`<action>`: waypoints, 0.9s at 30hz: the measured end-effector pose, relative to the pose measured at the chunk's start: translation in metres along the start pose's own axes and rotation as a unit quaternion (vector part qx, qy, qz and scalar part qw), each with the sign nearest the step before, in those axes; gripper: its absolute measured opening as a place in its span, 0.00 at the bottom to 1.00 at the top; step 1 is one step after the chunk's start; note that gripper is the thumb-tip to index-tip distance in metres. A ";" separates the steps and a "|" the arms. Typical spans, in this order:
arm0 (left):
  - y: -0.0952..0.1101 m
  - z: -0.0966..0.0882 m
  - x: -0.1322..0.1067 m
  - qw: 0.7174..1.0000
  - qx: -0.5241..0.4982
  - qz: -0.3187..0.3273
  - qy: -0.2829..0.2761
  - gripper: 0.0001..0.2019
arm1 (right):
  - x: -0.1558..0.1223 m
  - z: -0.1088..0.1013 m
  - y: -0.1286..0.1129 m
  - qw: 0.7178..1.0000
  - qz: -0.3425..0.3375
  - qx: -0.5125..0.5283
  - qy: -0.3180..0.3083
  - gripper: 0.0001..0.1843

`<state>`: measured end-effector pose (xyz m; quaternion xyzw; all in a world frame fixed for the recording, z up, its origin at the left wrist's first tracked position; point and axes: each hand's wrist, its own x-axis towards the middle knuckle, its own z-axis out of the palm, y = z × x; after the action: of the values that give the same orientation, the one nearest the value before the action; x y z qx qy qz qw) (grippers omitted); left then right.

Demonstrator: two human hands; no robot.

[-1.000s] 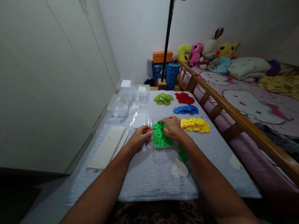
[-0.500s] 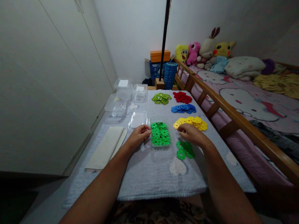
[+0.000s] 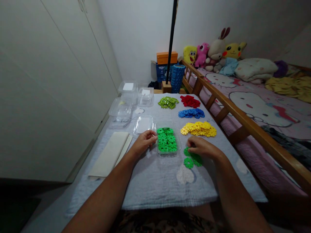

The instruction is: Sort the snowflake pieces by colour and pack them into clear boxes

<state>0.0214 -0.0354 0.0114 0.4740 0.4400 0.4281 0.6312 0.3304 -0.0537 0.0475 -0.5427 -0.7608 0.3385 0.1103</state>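
Green flower-shaped discs [image 3: 167, 142], many, layered inside an open clear container [image 3: 179, 142] near the middle of the table, on a pale blue-grey cloth [image 3: 150, 184] with white heart motifs. Left hand [image 3: 145, 141]: at the container's left wall, thumb and fingers drawn close together; whether they grip the rim, cannot tell. Right hand [image 3: 202, 148]: right of the container, low over loose green discs [image 3: 188, 163], fingers bent inward and down; whether a disc is pinched, cannot tell, the fingertips being partly hidden. Loose discs: a small group, flat on the cloth, partly beneath the right hand. Yellow discs [image 3: 199, 129]: one overlapping row, just beyond the right hand. Blue discs [image 3: 191, 113]: one row, farther back. Red pieces [image 3: 190, 101]: heap, far right. Lime-green pieces [image 3: 168, 102]: heap, left of the red. Shallow clear plastic piece [image 3: 143, 125]: just left of the container, on its far side. Further clear containers [image 3: 120, 108]: grouped far left, two bearing white labels. Off-white folded sheet [image 3: 109, 155]: near left, flat, beside the left forearm. Wooden bed rail [image 3: 238, 115]: along the right.
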 end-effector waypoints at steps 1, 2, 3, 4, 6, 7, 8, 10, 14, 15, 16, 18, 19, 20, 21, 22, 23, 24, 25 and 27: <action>0.000 0.000 0.000 1.000 -0.003 0.000 0.001 0.16 | -0.001 -0.004 -0.001 1.000 -0.003 0.028 -0.002 0.06; -0.001 0.000 0.000 1.000 -0.005 -0.001 0.001 0.16 | -0.001 -0.009 -0.002 0.998 -0.007 0.055 -0.001 0.06; -0.001 0.000 0.000 1.000 -0.005 -0.001 -0.001 0.16 | -0.001 -0.014 -0.005 0.997 -0.012 0.078 0.009 0.07; -0.002 0.000 0.001 1.000 -0.003 0.000 -0.002 0.16 | 0.001 -0.018 -0.008 0.995 -0.018 0.098 0.028 0.07; -0.001 0.000 0.001 1.000 0.000 0.004 -0.001 0.16 | 0.007 -0.024 -0.020 0.988 -0.031 0.119 0.089 0.07; -0.001 0.000 0.001 1.000 0.002 0.006 -0.002 0.15 | 0.013 -0.024 -0.027 0.985 -0.038 0.119 0.119 0.07; 0.000 0.000 0.001 1.000 0.003 0.007 -0.004 0.15 | 0.020 -0.024 -0.035 0.982 -0.047 0.114 0.144 0.07; 0.001 0.000 0.001 1.000 0.003 0.008 -0.006 0.16 | 0.038 -0.018 -0.053 0.979 -0.062 0.089 0.174 0.05; 0.003 0.000 0.000 1.000 0.003 0.007 -0.012 0.16 | 0.072 0.004 -0.079 0.976 -0.072 0.042 0.201 0.03; 0.002 0.000 0.001 1.000 0.001 0.007 -0.012 0.16 | 0.077 0.008 -0.082 0.976 -0.071 0.033 0.204 0.03; 0.002 0.000 0.001 1.000 0.000 0.007 -0.011 0.16 | 0.081 0.011 -0.083 0.976 -0.067 0.027 0.207 0.03; 0.000 0.000 0.002 1.000 0.000 0.009 -0.009 0.17 | 0.081 0.012 -0.080 0.975 -0.051 0.017 0.218 0.04; 0.000 -0.001 0.002 1.000 0.003 0.010 -0.009 0.17 | 0.078 0.010 -0.076 0.974 -0.040 0.015 0.223 0.05; -0.001 -0.001 0.002 1.000 0.007 0.010 -0.010 0.17 | 0.074 0.007 -0.071 0.973 -0.029 0.013 0.228 0.05; -0.001 -0.001 0.003 1.000 0.010 0.010 -0.011 0.17 | 0.069 0.004 -0.066 0.973 -0.018 0.012 0.231 0.06; -0.001 -0.001 0.003 1.000 0.010 0.010 -0.010 0.17 | 0.064 0.000 -0.059 0.974 -0.009 0.008 0.228 0.06; -0.001 -0.001 0.002 1.000 0.007 0.010 -0.008 0.17 | 0.058 -0.004 -0.052 0.975 -0.002 0.003 0.221 0.06; 0.000 -0.001 0.002 1.000 0.002 0.009 -0.005 0.17 | 0.052 -0.008 -0.045 0.978 0.005 -0.003 0.209 0.06; 0.000 0.000 0.001 1.000 -0.003 0.007 -0.004 0.16 | 0.046 -0.011 -0.038 0.981 0.011 -0.010 0.194 0.06; 0.001 0.001 0.000 1.000 -0.008 0.004 -0.005 0.16 | 0.035 -0.016 -0.024 0.987 0.021 -0.024 0.156 0.06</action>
<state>0.0218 -0.0348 0.0128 0.4730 0.4313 0.4318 0.6355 0.3072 -0.0201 0.0673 -0.6075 -0.7305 0.2333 0.2072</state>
